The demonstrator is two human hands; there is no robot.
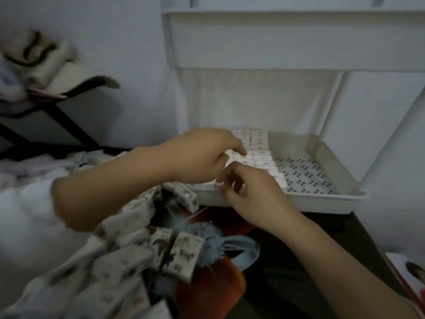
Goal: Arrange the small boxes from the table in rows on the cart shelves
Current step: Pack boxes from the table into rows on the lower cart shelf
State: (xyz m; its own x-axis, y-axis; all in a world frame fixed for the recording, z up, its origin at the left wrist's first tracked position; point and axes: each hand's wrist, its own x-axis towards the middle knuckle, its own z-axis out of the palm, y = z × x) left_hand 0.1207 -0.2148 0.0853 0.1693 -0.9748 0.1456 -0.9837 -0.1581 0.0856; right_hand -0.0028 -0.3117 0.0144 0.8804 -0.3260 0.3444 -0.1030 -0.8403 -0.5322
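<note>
The cart's lower shelf (322,199) is a white tray with a dotted floor. Rows of small white boxes (261,149) fill its left part, and the right part is bare. My left hand (202,155) reaches over the tray's left side, its thumb and forefinger pinching a small box (230,154) in the rows. My right hand (250,192) hovers at the tray's front edge with curled fingers, and its fingertips are hidden. A loose pile of small printed boxes (128,256) lies on the table at the lower left.
An upper cart shelf (287,42) overhangs the tray. A white post (331,107) rises at the tray's right rear. Red and blue cloth (218,261) lies under the pile. A dark-framed stand with folded cloth (46,72) sits far left.
</note>
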